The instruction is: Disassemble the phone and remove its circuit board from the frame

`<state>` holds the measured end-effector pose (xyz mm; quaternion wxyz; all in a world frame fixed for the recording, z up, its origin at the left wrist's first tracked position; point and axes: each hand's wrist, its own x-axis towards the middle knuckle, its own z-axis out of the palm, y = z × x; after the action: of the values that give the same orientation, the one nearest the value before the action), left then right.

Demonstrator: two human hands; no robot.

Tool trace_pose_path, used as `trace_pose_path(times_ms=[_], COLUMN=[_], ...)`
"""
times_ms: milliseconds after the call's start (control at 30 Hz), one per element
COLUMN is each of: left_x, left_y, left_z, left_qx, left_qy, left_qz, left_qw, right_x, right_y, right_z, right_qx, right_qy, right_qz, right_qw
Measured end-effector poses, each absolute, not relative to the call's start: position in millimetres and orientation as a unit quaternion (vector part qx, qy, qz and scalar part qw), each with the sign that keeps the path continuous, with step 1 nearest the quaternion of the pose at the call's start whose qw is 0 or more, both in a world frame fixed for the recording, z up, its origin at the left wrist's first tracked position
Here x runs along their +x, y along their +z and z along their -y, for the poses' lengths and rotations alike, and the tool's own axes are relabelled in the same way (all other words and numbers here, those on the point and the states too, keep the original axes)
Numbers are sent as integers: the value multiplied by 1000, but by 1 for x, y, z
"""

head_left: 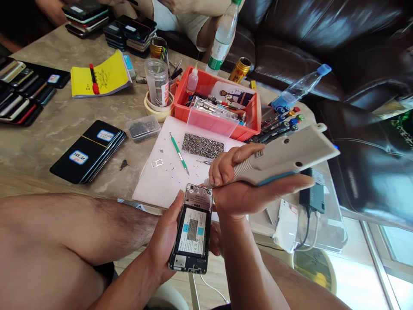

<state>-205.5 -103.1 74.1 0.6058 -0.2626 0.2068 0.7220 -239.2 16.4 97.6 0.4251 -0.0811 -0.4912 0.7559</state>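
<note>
My left hand (163,241) grips a smartphone (190,228) with its back cover off, the white-labelled battery and metal upper plate showing. My right hand (235,189) is closed around a grey-white electric screwdriver (287,150); its nose points at the phone's top right corner, and the bit's contact there is too small to make out. Beyond the phone lies a white mat (158,181) bearing a green pen-like tool (178,150), a SIM tray (157,163), scattered tiny screws and a clear box (203,145) full of small screws.
A red bin (180,113) of parts stands behind the mat. Banded phones (87,150), a yellow notebook (97,77) and phone stacks (22,90) lie leftward. Bottles (222,38), screwdrivers (277,127) and a black adapter (311,196) are at right. Another person's hands (182,5) show at the top.
</note>
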Motion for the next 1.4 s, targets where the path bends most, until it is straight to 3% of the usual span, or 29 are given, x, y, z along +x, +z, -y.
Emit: trace_pose_path(times_ms=[500,1400], left_x=[-206,-204], left_y=[72,66], left_z=[105,108], left_qx=[-270,-254], left_qy=[766,749], left_qz=[-166,-173], left_qw=[560,586], right_x=[-230,-229], right_y=[87,88], right_z=[-32,-30], right_qx=[-69,-76], right_qy=[743,745], right_qz=[494,497], right_qw=[447,440])
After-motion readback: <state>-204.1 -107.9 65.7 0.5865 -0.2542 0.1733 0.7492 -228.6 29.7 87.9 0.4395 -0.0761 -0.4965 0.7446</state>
